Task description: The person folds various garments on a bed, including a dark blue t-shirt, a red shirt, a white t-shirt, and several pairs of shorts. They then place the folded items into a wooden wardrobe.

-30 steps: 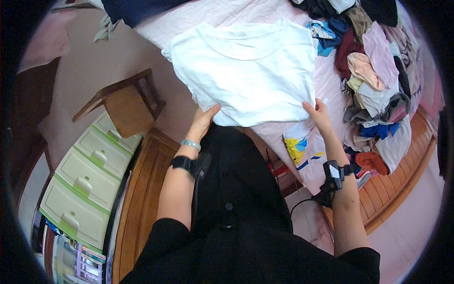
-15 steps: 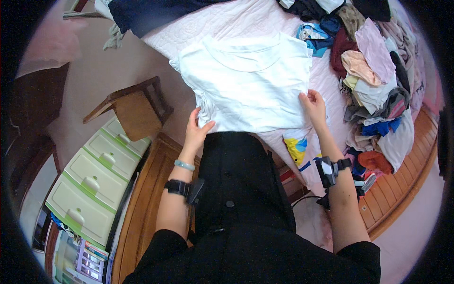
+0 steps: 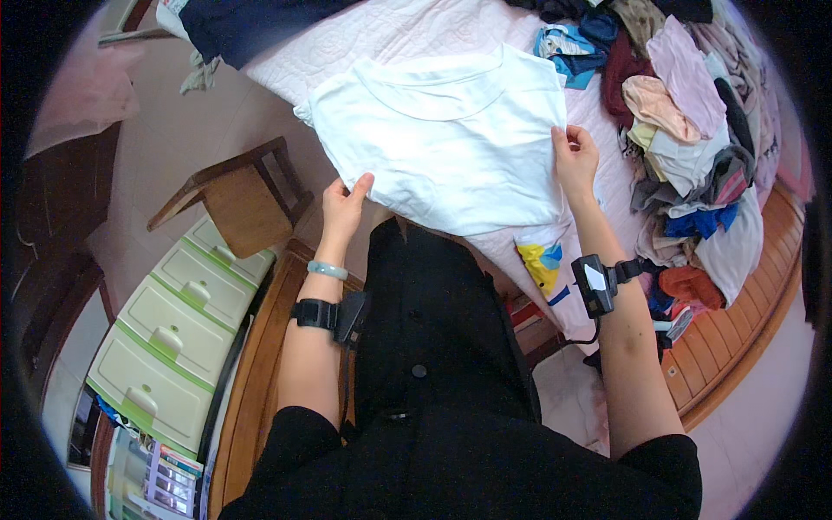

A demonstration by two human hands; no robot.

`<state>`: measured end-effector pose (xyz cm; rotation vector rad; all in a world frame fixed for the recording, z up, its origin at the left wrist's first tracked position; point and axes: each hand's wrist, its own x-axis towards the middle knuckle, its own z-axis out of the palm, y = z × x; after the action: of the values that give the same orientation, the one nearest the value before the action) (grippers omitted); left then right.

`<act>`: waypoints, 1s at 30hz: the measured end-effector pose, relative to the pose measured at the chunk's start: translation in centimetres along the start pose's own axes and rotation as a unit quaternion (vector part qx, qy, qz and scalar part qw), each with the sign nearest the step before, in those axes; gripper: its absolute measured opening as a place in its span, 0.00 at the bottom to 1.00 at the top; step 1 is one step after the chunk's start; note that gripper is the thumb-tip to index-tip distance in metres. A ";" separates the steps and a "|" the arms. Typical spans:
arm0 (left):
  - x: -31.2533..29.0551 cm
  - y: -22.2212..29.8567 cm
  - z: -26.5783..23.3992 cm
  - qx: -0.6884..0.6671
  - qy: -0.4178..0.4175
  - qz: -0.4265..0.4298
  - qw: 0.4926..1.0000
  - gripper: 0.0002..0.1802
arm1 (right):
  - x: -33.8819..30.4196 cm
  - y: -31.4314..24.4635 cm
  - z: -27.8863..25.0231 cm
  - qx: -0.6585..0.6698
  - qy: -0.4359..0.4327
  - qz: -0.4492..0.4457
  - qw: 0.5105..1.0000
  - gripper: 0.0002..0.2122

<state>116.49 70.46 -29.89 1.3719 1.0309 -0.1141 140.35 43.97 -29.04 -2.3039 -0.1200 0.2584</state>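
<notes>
Head view: the white shirt [image 3: 451, 143] is spread at the bed's [image 3: 286, 56] near edge, neckline pointing away from the person, its lower left part jutting past that edge. The left hand [image 3: 345, 208] grips the shirt's left side, thumb on top; the right hand [image 3: 576, 160] pinches the right side, higher up toward the neck.

To handle the cloth well here, both hands would best sit at matching heights, since the grips look uneven and the hem slants. A light, equal sideways pull should ease out the creases across the middle; tugging from one side alone would likely skew it. Shifting the lower left part over the bed would give it support.

The left fingertips are hidden behind the cloth. The sleeves cannot be made out, and whether the hem is lifted or resting is unclear. By the right forearm, a yellow-and-blue patterned cloth [image 3: 542, 264] lies partly covered at the bed's near edge. Farther right, the clothes pile [image 3: 689, 165] overlaps too much to separate every garment. The frame's top cuts off a navy cloth [image 3: 251, 30] and the bed's far edge.
</notes>
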 end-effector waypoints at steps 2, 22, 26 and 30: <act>-0.7 0.0 0.0 -0.040 0.003 0.028 0.999 0.22 | -0.3 -0.7 0.0 0.151 -0.018 0.020 0.988 0.13; -15.7 -0.4 -1.9 -0.077 -0.127 -0.254 0.956 0.17 | -9.2 -4.2 -13.4 0.037 -0.430 0.360 0.827 0.20; -15.4 -0.4 -1.4 -0.089 -0.087 -0.255 0.959 0.18 | -9.6 -4.4 -12.3 0.047 -0.335 0.291 0.895 0.27; -12.3 1.9 -2.2 -0.075 -0.037 -0.238 0.968 0.17 | -4.8 -6.5 -10.7 -0.048 -0.372 0.309 0.874 0.31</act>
<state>109.33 66.87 -20.07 0.9554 1.2630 -0.4317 138.07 39.87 -16.48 -2.1478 0.2347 1.4894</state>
